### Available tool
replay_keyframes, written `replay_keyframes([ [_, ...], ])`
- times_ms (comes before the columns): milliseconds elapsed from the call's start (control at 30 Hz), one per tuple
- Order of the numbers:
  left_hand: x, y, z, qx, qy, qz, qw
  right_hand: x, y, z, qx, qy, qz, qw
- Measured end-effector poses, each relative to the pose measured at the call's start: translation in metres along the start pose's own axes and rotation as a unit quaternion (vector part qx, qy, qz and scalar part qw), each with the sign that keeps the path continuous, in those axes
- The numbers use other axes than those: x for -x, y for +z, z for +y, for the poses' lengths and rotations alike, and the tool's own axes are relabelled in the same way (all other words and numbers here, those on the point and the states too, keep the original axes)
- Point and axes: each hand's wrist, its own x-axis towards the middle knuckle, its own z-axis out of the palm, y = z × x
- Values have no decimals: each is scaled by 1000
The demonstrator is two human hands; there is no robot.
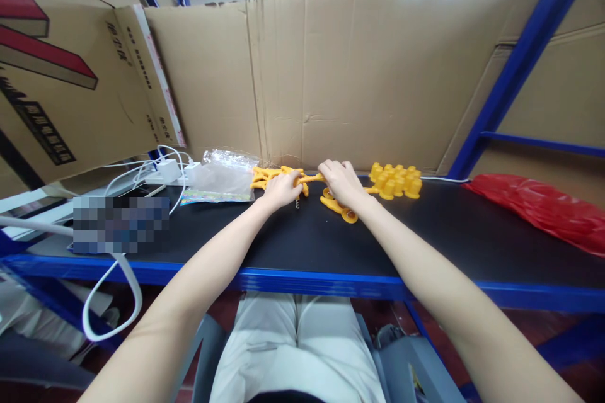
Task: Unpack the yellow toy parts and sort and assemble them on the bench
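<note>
My left hand (282,190) is closed on the left end of a thin orange-yellow plastic piece (312,179). The fingers of my right hand (339,180) are curled over the right end of the same piece; its exact shape is hidden by my hands. Several branching orange plastic parts (265,175) lie in a pile behind my left hand. Below my right hand are more orange parts with round ends (338,206), partly covered by it. A small metal spring (297,204) lies just in front of my left hand. To the right stands a cluster of yellow cup-shaped pieces (397,181).
A clear plastic bag (220,179) lies left of the pile. Further left are a power strip with white cables (167,170) and a blurred-out item (120,223). A red plastic bag (534,208) sits at the right. Cardboard (354,82) walls the back of the black tabletop (302,242).
</note>
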Motion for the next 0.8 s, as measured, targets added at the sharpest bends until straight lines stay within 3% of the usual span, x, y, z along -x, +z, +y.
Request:
replay_keyframes([
  [233, 1, -2, -4, -19, -6, 19, 1000, 4, 17, 7, -73, -19, -26, 997],
  [433, 1, -2, -3, -18, -11, 22, 1000, 3, 9, 5, -54, -7, -15, 998],
  [600, -1, -6, -9, -31, -48, 37, 998, 6, -1, 20, -42, 66, 24, 997],
  [800, -6, -7, -26, -28, -94, 60, 993, 11, 1, 43, -67, 155, 52, 984],
])
